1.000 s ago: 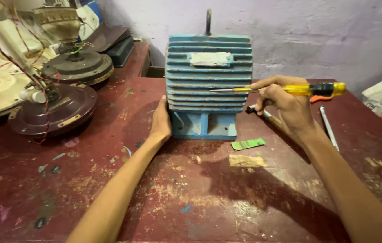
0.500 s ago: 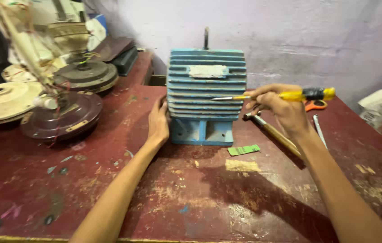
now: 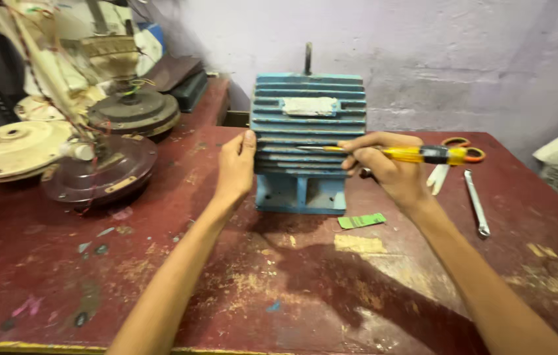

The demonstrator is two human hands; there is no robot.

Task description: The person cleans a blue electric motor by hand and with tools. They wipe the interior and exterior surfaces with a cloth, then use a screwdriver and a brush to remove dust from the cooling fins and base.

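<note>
Blue finned motor housing [image 3: 308, 141] stood upright on the worn red table [image 3: 279, 289], near the back wall, a thin shaft rising from its top. Left hand [image 3: 236, 167] lay flat and unclenched against the housing's left side, fingers up along the fins, apparently bracing it so it would not slide. Right hand [image 3: 384, 164] was clenched around a yellow-handled screwdriver [image 3: 410, 154], held level, its blade laid across the front fins with the tip near the middle of the casing; the level grip suggested prying or probing between fins, though the exact contact point could not be made out. Just in front of the housing's base lay a small green slip [image 3: 361, 221]. To the right, clear of the working hand, lay orange-handled scissors [image 3: 456, 151] and a spanner [image 3: 476, 204]. To the left, a dark brown fan motor [image 3: 98, 174] with loose wiring, a cream fan cover [image 3: 9, 148] and a second motor [image 3: 134, 112] behind were set aside. No open containers with visible contents; a white packet at the far right edge was too cropped to tell.
</note>
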